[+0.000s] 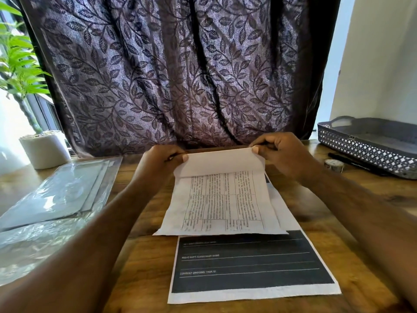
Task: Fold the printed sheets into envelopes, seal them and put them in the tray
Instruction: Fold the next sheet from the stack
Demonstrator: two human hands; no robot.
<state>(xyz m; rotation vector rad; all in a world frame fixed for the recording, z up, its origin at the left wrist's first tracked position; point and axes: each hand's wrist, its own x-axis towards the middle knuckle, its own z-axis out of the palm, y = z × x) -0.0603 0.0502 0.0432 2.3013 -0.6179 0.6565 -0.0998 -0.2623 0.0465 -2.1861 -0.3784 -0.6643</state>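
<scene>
Gripping white paper sheet printed with a text table [223,199] at its two far corners: left hand [162,161] pinching left corner, right hand [277,152] pinching right, thumbs on top, fingers curled behind. Far edge lifted and curled over toward near side, probably to start the first fold. Near edge resting on second white sheet with black form panel [252,267], flat on brown wooden table [140,256]. Stacked at left, likely for reach: clear plastic envelopes [56,193]. Waiting far right, well apart: grey perforated plastic tray [370,150]. Forearms converging from near corners, wrists raised.
</scene>
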